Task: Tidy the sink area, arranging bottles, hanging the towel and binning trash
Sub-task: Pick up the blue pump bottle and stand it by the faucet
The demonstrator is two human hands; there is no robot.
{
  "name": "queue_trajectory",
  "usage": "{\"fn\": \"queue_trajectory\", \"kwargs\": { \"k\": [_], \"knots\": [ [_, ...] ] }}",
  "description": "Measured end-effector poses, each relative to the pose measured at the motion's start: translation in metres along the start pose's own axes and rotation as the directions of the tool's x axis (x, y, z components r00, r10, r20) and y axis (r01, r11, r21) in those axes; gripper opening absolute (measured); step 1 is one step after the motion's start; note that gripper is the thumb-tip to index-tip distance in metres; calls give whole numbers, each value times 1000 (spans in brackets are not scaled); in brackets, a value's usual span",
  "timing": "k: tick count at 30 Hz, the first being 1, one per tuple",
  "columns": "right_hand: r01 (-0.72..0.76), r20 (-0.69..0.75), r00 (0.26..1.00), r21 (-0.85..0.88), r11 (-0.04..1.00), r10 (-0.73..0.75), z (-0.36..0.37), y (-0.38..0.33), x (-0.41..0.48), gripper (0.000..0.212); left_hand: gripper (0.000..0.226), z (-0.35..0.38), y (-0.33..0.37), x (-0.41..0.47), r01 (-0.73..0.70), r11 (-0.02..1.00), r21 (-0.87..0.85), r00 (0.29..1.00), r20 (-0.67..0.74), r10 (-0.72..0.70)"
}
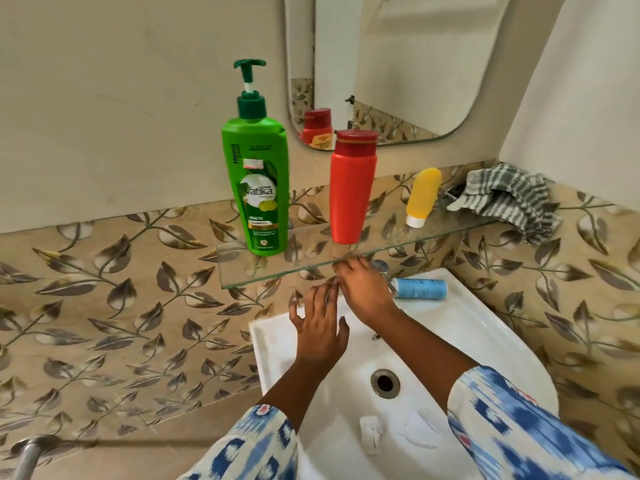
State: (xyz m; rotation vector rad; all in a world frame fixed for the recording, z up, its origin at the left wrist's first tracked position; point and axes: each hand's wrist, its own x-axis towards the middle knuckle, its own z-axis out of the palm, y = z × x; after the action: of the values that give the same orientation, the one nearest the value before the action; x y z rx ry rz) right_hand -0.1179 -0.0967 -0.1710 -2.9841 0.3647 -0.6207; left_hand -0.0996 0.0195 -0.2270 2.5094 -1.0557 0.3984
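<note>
In the head view, my left hand (320, 320) is open with spread fingers over the sink (485, 327). My right hand (367, 292) reaches under the glass shelf (263, 271); I cannot tell if it holds anything. The blue tube (420, 289) lies beside it on the rim. I should grasp its middle firmly, then stand it beside the red bottle (351, 192).

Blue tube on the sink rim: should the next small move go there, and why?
Probably yes: the right hand is nearest, so it could lift the blue tube onto the glass shelf. The tube lies on its side on the sink, while the green bottle and red bottle stand upright there.
</note>
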Motion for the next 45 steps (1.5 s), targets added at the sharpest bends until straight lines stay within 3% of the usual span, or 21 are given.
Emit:
{"fn": "queue_trajectory", "kwargs": {
  "k": [4,8,10,12,14,16,19,22,29,34,39,45],
  "knots": [
    [37,-316,949,184,982,23,-20,35,-33,20,60,3,37,6,-71,996,-58,997,7,71],
    [-107,-418,879,297,949,230,-19,87,-59,14,66,13,65,3,-96,991,-97,993,53,102],
    [-264,-360,847,354,897,391,-10,119,-67,16,66,18,74,3,-110,991,-71,990,85,116],
    [-453,-207,816,351,820,539,2,149,-70,24,71,23,80,6,-144,989,-44,986,82,147],
    [-574,-25,805,219,789,593,14,171,-71,33,78,28,84,9,-164,986,-18,983,85,165],
    [-604,110,796,97,791,595,25,187,-68,42,81,31,87,15,-162,987,18,983,89,160],
    [-594,230,783,1,804,578,40,196,-54,49,75,37,87,23,-166,984,58,984,70,162],
    [-490,285,821,-94,867,495,57,203,-37,55,64,46,85,27,-176,983,59,984,22,175],
    [-296,328,872,-239,925,363,82,211,-10,61,60,54,81,29,-187,980,66,982,7,187],
    [-263,279,893,-315,912,354,89,216,-13,60,59,54,77,31,-210,976,55,978,3,210],
    [-409,109,895,-189,893,433,85,220,-24,53,58,54,76,31,-232,972,33,972,-23,233],
    [-576,4,804,256,776,595,80,212,-24,57,60,51,79,29,-222,975,25,975,22,222]
  ]
}}
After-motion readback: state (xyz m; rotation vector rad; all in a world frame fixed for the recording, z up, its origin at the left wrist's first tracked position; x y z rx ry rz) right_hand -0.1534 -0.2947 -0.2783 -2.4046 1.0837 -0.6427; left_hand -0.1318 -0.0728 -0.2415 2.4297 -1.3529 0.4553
